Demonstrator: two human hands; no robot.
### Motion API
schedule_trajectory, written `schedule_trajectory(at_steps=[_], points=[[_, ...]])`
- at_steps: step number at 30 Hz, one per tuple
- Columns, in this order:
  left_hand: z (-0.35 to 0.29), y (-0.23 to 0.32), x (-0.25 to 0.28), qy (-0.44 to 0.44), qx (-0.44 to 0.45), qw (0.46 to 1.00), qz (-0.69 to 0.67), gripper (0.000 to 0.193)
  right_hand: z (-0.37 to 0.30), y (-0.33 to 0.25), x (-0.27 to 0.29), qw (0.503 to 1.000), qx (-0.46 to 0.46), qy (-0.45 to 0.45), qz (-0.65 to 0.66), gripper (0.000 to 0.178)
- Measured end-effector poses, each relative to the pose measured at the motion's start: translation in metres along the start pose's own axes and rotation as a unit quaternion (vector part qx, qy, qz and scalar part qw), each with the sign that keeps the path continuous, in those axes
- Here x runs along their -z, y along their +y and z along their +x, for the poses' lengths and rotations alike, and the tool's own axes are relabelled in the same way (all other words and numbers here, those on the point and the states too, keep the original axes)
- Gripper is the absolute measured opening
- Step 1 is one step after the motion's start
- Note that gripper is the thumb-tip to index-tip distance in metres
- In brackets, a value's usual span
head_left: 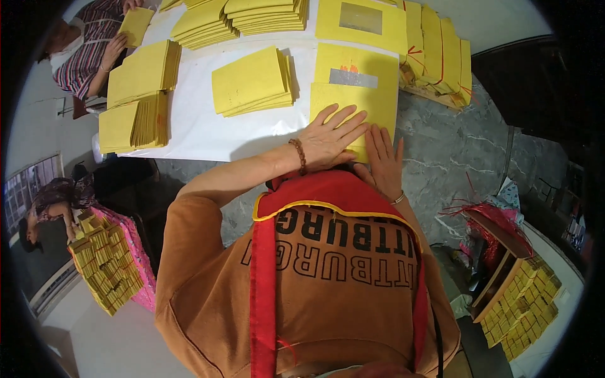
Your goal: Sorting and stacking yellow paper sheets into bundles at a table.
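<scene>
At white table [189, 123], resting left hand [326, 137] and right hand [386, 162], flat, unclenched, on paper [353, 97] at one o'clock.

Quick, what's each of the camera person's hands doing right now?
Left hand: open, laid flat on the yellow paper.
Right hand: open, resting on the same paper.

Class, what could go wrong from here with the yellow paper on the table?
The yellow paper under the left hand and right hand might slip, since it lies by the corner of the table. The uneven yellow stack to its left could slide apart if bumped.
</scene>
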State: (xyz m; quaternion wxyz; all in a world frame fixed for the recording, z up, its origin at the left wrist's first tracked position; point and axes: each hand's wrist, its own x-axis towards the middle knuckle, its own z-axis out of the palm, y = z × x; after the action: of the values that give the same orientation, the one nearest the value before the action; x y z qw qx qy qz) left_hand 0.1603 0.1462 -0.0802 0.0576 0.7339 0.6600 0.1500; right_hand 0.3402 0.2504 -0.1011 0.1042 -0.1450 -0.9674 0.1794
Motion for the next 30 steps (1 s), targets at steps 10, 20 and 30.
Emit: schedule_trajectory(at_steps=[10, 20, 30], points=[[0.009, 0.013, 0.002, 0.054, 0.006, 0.979, 0.194, 0.056, 0.014, 0.013, 0.036, 0.852, -0.196, 0.093, 0.476, 0.043], [-0.059, -0.080, 0.075, 0.243, 0.134, 0.938, 0.209, 0.053, 0.010, 0.016, 0.029, 0.853, -0.230, 0.170, 0.436, 0.042], [-0.119, -0.129, 0.011, 0.012, 0.222, 0.957, 0.186, 0.057, 0.018, 0.018, 0.022, 0.883, -0.183, 0.138, 0.409, 0.040]])
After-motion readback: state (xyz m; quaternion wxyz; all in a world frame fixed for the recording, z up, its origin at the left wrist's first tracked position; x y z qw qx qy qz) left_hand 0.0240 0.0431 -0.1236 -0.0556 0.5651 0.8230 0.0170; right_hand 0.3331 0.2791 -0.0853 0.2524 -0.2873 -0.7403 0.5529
